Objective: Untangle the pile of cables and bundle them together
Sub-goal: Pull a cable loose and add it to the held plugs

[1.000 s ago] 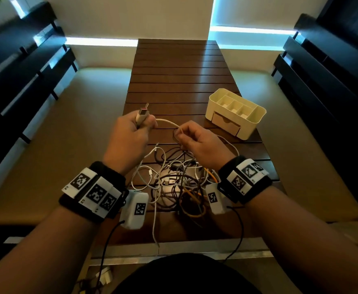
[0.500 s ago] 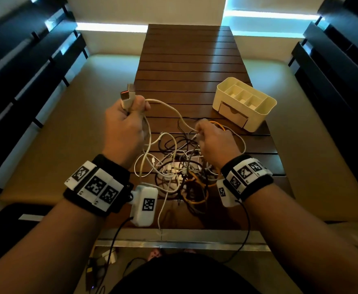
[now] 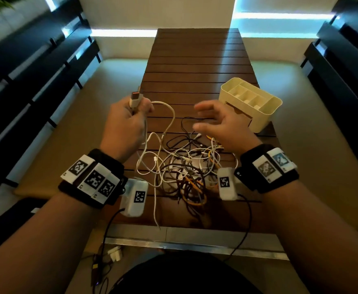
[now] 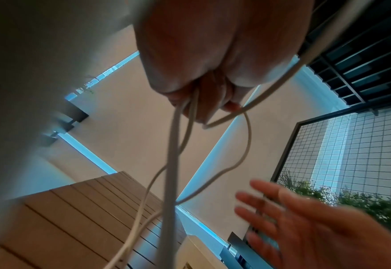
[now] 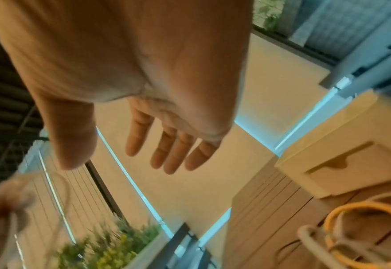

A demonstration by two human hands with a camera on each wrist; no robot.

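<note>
Person is wearing black wrist bands (image 3: 93,179) w/ white square-code tags, bare forearms; white camera pods (image 3: 136,197) w/ black cables are hanging under both wrists, lower-centre frame.

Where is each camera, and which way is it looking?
Head: on the person's head, looking forward and down at the table, cables and organizer; shows both forearms, the left hand and the right hand.
Left wrist: under the left hand, looking along it at the white cable; the right hand shows too.
Right wrist: under the right hand, looking along its open fingers; the organizer is to one side.
Shared: head and left wrist both show the white cable.
</note>
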